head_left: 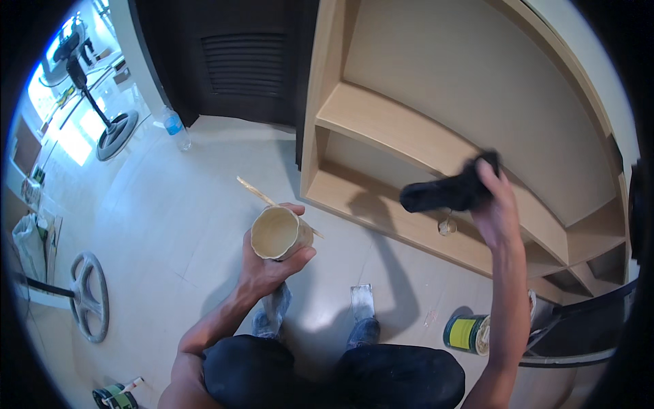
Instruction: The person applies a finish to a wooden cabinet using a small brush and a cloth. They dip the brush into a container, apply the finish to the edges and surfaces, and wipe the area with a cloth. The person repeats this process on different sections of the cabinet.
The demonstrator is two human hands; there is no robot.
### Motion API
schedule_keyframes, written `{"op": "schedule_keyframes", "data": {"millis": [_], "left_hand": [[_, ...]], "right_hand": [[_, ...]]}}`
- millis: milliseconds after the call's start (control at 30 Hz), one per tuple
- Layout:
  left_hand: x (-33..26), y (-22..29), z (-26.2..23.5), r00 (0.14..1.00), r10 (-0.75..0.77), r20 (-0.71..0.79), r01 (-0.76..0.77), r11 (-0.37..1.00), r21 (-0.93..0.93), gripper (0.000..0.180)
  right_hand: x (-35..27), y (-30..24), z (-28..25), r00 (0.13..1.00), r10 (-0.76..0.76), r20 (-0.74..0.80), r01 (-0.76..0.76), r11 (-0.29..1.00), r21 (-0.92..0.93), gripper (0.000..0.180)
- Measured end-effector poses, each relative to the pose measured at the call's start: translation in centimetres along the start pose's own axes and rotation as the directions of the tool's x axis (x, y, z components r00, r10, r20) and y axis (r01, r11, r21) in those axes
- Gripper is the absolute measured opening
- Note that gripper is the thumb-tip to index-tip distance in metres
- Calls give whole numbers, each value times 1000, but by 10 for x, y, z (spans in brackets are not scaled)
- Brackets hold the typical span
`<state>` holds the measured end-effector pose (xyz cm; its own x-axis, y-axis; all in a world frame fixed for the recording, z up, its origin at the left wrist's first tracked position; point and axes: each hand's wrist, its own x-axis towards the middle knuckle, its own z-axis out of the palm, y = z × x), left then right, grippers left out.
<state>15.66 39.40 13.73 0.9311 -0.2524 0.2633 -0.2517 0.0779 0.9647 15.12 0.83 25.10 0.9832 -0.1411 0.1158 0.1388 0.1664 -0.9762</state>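
My left hand (260, 271) is wrapped round a cream-coloured cup (304, 238), whose open top faces up. A thin wooden stick (256, 191) passes behind the cup near my fingers, its far end pointing up and left. Raised at the right, my right hand (496, 208) grips a dark, soft-looking black cloth (449, 192), somewhat blurred. The cloth hangs in front of the light wood shelf unit (395, 121); whether it touches the wood I cannot tell.
A can with a yellow label (464, 334) lies by my right forearm. Near my feet is a flat grey-white plate (362, 300). A plastic bottle (176, 128) stands by the dark louvred door (238, 61). Stand bases (90, 298) and another can (112, 397) are at the left.
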Motion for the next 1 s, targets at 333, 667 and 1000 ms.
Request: {"op": "schedule_keyframes", "data": {"millis": [333, 667, 1000], "left_hand": [[-5, -3, -15, 992, -59, -116, 58, 998, -9, 58], [-1, -22, -35, 985, -127, -118, 122, 991, -52, 58], [9, -37, -23, 985, -170, -38, 167, 982, -84, 65]], "right_hand": [[206, 73, 141, 981, -190, 22, 89, 353, -932, 35], [247, 118, 134, 880, -445, 167, 328, 315, -891, 39], [204, 114, 152, 901, -372, 224, 342, 288, -895, 32]]}}
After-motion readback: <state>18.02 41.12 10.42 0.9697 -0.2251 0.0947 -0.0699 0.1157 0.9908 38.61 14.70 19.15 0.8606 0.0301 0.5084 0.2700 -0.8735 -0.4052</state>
